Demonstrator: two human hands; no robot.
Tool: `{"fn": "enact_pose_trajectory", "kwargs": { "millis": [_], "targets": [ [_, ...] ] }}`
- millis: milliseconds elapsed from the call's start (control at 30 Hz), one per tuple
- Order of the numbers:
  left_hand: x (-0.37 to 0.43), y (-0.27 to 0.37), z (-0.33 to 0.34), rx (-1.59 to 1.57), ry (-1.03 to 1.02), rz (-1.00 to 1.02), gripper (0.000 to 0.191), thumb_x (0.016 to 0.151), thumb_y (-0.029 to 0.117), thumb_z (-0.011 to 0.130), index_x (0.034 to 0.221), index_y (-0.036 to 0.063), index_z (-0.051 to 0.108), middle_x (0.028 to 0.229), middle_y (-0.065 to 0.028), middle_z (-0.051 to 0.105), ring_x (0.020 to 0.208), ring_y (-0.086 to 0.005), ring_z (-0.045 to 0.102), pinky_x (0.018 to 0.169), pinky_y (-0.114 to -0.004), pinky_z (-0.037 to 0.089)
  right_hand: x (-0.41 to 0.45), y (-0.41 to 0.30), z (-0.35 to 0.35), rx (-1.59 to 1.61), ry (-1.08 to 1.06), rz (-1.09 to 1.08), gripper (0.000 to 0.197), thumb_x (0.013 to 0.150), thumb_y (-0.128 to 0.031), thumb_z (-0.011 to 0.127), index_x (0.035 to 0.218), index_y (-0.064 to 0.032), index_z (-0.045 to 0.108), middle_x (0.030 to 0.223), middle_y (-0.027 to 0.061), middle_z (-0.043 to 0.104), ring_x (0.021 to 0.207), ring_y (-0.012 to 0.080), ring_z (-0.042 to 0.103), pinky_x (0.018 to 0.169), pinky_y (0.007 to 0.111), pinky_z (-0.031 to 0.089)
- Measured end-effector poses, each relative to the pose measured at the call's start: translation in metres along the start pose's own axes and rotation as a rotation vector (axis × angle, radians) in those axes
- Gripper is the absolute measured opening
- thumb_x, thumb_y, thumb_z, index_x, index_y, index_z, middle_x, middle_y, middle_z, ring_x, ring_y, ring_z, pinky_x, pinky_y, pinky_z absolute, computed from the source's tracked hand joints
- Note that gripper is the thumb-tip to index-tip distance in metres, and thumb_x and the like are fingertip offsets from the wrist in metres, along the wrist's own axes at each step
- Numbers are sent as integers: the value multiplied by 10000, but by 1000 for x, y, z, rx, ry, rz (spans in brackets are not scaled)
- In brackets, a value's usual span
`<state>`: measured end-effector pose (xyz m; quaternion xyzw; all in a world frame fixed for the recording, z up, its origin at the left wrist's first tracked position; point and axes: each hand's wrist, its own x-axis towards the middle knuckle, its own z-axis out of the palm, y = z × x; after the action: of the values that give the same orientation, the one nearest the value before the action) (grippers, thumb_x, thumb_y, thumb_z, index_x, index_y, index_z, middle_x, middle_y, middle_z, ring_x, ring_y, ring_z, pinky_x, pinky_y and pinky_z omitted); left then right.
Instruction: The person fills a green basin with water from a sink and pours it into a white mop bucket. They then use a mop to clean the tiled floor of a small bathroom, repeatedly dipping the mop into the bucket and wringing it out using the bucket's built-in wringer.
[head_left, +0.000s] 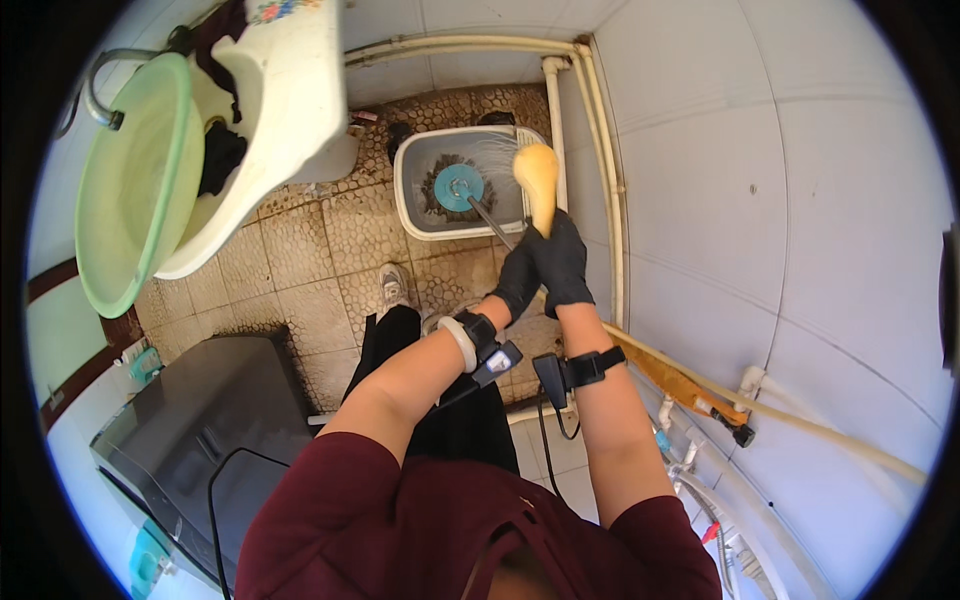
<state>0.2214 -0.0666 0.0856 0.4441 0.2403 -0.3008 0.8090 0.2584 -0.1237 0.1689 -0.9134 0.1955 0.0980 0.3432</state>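
My right hand (562, 262), in a black glove, grips a yellow shower head (536, 180). Fine jets of water spray leftward from it into a grey-and-white mop bucket (400, 187). Close against it, my left hand (519, 279), also gloved in black, is closed around the mop handle (491, 221); its fingers are partly hidden. The mop's blue round head (457, 187) sits inside the bucket, dark strands spread around it. A slotted wringer (527, 136) forms the bucket's right end, partly behind the shower head.
At left, a green basin (131, 202) leans tilted in a white washbasin (307, 97) under a curved faucet (105, 105). A dark grey appliance (217, 390) stands lower left. Pipes (607, 187) run along the tiled wall. A long cream pole (787, 412) crosses the right side.
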Motion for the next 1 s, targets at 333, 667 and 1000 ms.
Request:
{"fn": "enact_pose_trajectory", "kwargs": {
  "millis": [333, 667, 1000],
  "targets": [
    [-104, 138, -199, 1130, -109, 214, 396, 843, 317, 539, 1137, 51, 544, 1080, -179, 575, 1026, -307, 538, 881, -348, 416, -28, 9, -19, 155, 105, -16, 367, 751, -188, 660, 1036, -1, 523, 929, 203, 587, 840, 346, 566, 723, 388, 438],
    [-330, 211, -408, 685, 544, 75, 280, 851, 118, 534, 1091, -26, 539, 892, -107, 632, 729, -156, 601, 632, -258, 481, -28, -3, -28, 96, 116, -39, 249, 785, -33, 607, 1021, 12, 543, 824, 75, 613, 668, 133, 576, 615, 252, 467],
    [-441, 18, -528, 1939, 708, 203, 259, 845, 256, 526, 969, 47, 617, 870, -141, 637, 682, -283, 617, 559, -364, 484, -23, 9, -45, 266, 10, -12, 284, 790, -101, 611, 1038, 12, 532, 832, 119, 622, 681, 187, 606, 632, 305, 467]
  ]
}}
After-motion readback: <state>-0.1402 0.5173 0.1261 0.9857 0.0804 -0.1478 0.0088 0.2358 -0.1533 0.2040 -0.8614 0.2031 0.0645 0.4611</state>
